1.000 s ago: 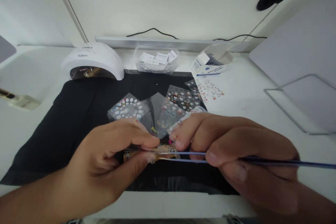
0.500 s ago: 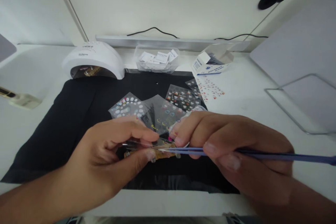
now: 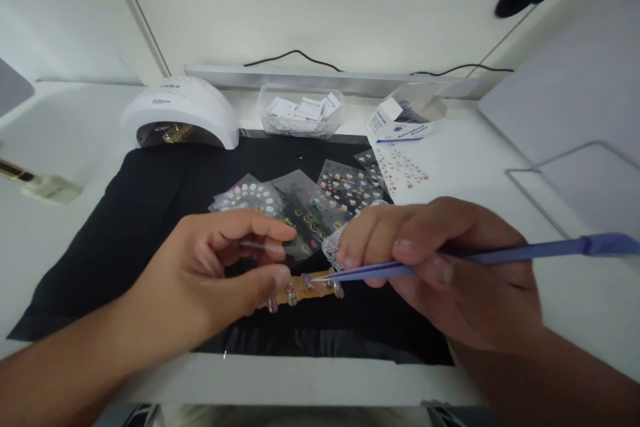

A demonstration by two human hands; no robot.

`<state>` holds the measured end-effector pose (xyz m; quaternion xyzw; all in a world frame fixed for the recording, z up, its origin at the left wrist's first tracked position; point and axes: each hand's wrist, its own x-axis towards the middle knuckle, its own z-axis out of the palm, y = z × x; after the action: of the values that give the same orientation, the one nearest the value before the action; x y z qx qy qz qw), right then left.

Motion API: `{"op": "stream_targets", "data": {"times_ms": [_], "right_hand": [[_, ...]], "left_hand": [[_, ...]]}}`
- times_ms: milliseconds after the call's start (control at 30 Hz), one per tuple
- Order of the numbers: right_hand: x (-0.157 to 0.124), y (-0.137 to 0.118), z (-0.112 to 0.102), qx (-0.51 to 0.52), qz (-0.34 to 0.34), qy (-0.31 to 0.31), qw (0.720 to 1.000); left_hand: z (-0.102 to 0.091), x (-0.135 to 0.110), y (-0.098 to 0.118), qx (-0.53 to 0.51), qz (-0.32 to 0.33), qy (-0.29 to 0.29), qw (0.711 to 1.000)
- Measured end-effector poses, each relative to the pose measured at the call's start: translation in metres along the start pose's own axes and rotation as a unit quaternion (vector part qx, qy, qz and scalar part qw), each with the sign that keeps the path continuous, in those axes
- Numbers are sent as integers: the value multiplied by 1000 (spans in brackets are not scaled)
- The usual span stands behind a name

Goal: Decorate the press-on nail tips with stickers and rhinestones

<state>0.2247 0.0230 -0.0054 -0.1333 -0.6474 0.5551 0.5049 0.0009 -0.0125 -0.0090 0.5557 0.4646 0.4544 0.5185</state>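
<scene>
Dim, soft light; faint shadow on wall (image 3: 370, 13); fine detail smeared

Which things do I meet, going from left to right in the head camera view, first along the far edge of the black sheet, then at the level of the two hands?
Far edge: white lamp, clear tub, opened box.
Hands' level: left hand, brownish strip, right hand.

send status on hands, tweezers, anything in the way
Right hand gripping blue tweezers, tips at the tan strip. Left hand at strip's left end, thumb and index apart, grip unclear. Nothing visibly blocking the tips; sticker sheets lie beyond.
</scene>
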Motion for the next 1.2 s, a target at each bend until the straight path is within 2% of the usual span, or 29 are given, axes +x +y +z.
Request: {"op": "stream_targets", "data": {"times_ms": [133,267,333,400,467,500,533,600,700,767,1200], "right_hand": [[1,6,-6,4,23,-22,999],[4,16,-13,32,53,-19,998],[6,20,-15,46,76,-21,996],[6,22,-16,56,97,-29,993],[5,23,-16,59,113,-34,991],[5,23,-16,58,116,-36,991],[4,22,-15,58,118,-37,991],[2,21,-13,58,120,-35,991],[1,18,-10,53,109,-36,992],[1,17,-10,47,101,-38,993],[2,14,-8,47,102,-37,993]], "left_hand": [[-14,17,-3,125,19,-22,992],[-26,34,-16,191,2,-25,981],[-31,37,-21,239,9,7,971],[-34,36,-21,288,37,66,955],[-34,31,-16,312,92,113,939],[-32,28,-12,308,120,112,937],[-30,24,-9,293,152,90,940],[-24,17,-4,248,179,-8,952],[-14,7,-2,204,169,-140,954],[-10,3,-4,171,153,-181,956],[-2,2,-4,179,113,-182,960]]}}
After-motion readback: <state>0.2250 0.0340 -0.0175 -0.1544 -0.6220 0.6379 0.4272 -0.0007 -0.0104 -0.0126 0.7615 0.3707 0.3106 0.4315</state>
